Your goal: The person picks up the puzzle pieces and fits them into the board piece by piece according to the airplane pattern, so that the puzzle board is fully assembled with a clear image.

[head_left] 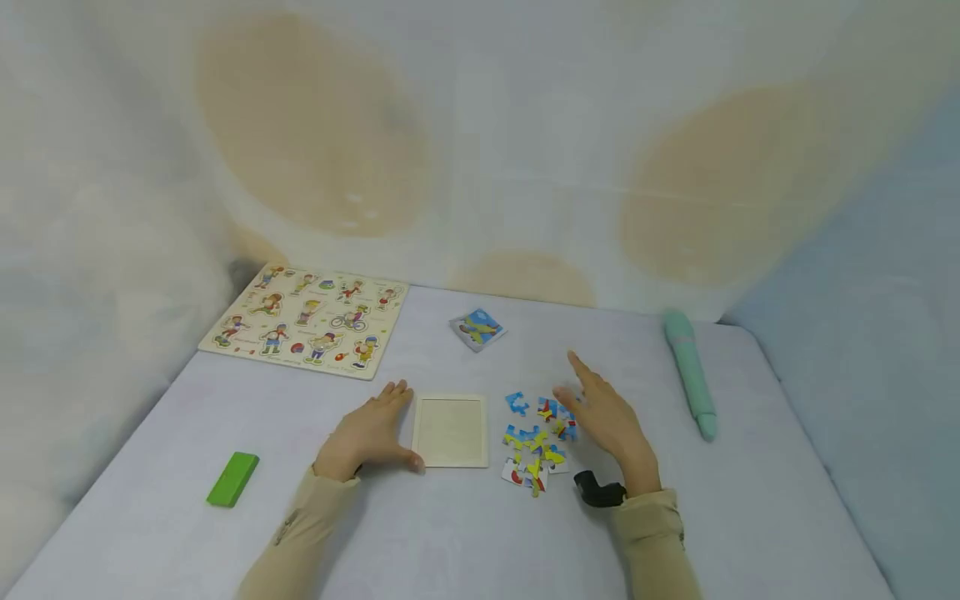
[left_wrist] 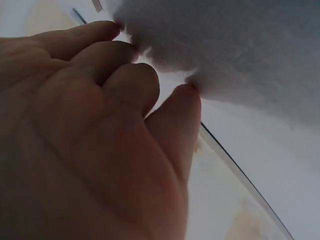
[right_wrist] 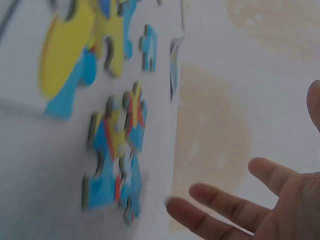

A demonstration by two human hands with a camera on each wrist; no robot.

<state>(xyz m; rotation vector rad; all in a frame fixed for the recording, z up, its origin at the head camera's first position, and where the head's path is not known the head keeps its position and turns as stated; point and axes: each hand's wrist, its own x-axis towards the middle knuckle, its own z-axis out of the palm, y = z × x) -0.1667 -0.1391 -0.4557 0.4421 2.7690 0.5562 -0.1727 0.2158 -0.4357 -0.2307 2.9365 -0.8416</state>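
Observation:
My left hand point(head_left: 371, 435) rests at the left side of a square wooden puzzle frame point(head_left: 451, 463), its thumb near the lower left corner. In the left wrist view the fingertips of that left hand point(left_wrist: 100, 115) come down on the white cloth, with nothing gripped. To the right of the frame lies a loose group of colourful jigsaw pieces point(head_left: 534, 450), several of them overlapping. My right hand point(head_left: 607, 421) hovers at the right edge of these pieces, fingers extended and holding nothing. The right wrist view shows the right hand point(right_wrist: 280, 210) spread apart from the jigsaw pieces point(right_wrist: 107, 135).
Farther back lies a small picture card point(head_left: 478, 329). A wooden board with printed figures point(head_left: 303, 321) occupies the back left. A green block point(head_left: 233, 479) is at the front left, and a mint-green stick-like object point(head_left: 690, 375) lies at the right. Patterned cloth point(head_left: 480, 167) hangs behind the table.

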